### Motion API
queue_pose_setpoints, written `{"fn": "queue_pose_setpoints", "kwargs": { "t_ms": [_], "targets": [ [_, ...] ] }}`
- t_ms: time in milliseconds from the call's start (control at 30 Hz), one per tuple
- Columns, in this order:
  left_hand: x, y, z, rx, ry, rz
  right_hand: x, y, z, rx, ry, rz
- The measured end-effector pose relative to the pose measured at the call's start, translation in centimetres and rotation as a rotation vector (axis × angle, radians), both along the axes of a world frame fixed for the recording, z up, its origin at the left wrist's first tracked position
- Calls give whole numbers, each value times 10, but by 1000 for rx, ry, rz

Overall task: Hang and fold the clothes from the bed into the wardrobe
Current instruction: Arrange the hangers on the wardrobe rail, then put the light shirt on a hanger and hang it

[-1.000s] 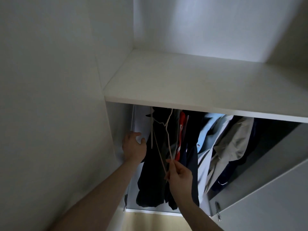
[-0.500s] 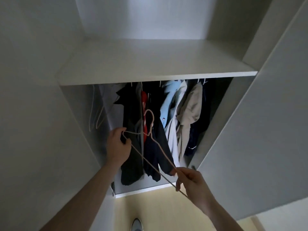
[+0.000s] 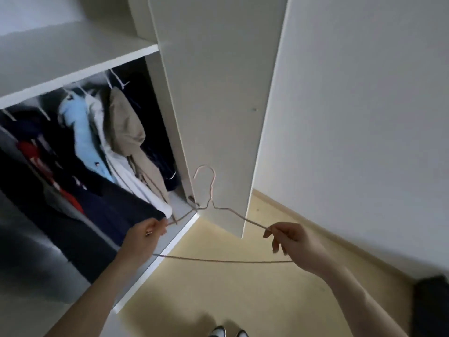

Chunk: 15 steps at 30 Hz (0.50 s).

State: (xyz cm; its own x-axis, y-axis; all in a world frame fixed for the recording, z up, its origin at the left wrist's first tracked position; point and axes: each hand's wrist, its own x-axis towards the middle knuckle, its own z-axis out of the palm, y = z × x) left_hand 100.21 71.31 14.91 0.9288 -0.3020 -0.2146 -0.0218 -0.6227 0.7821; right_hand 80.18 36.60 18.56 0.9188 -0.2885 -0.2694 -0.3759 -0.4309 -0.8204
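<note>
Both hands are on the hanger (image 3: 213, 210), held out in the air in front of the open wardrobe (image 3: 80, 69), hook pointing up against the door (image 3: 218, 105). The left hand (image 3: 143, 237) pinches the left shoulder of the wire between thumb and fingers. The right hand (image 3: 291, 242) pinches the right shoulder with thumb and forefinger, other fingers loosely curled below. The bottom bar runs between the wrists. Clothes (image 3: 97, 147) hang under the shelf (image 3: 73, 49).
</note>
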Motion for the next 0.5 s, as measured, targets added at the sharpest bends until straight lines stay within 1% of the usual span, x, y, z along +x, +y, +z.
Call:
{"fn": "queue_pose_setpoints", "kwargs": {
  "t_ms": [33,100,233,367,433,500],
  "targets": [
    [-1,-8,-1,2,1,-30,-13,0,-1,-40,-9,-57],
    [-3,-48,-2,29,-40,-210,-61,-3,-6,-116,-26,-282],
    [-14,-118,4,38,-157,-485,-146,9,-20,-156,-40,-624],
    [-57,-171,3,41,-220,-686,-219,31,-29,-193,-13,-802],
    [-93,-192,4,23,-224,-788,-259,44,-32,-199,-17,-909],
    [-121,-207,8,-13,-184,-880,-290,51,-32,-217,-46,-1009]
  ]
}}
